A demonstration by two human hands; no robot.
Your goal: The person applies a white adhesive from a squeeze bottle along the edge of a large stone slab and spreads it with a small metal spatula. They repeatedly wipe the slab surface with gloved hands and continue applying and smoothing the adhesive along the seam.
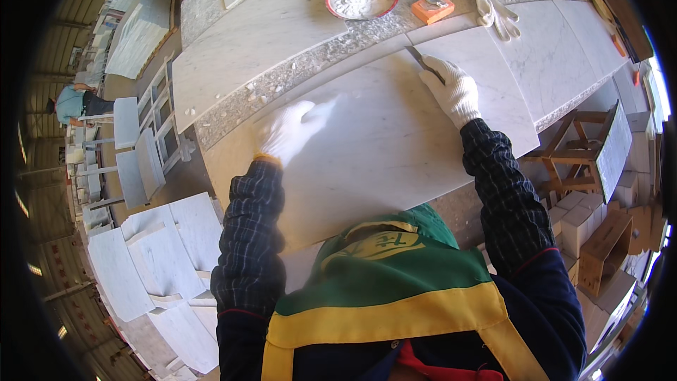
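Observation:
A pale marble slab [395, 127] with faint grey veins lies across the bench before me. My right hand [451, 88], in a white knitted glove, is closed round a putty knife [422, 61]; its narrow dark blade points up and left at the slab's far edge. Toward the slab's left end, my left hand [285, 130] rests on or just over the surface. It too is gloved in white; its fingers look stretched out and are blurred at the tips, and I see nothing held in it.
Beyond the slab stand a red-rimmed bowl [390, 8] of white paste with tools in it, an orange block [431, 8] with a small object on top, and loose gloves [493, 13]. More slabs [261, 49] lie around. At right are a wooden stand [585, 144] and boxes; a person [77, 104] works far left.

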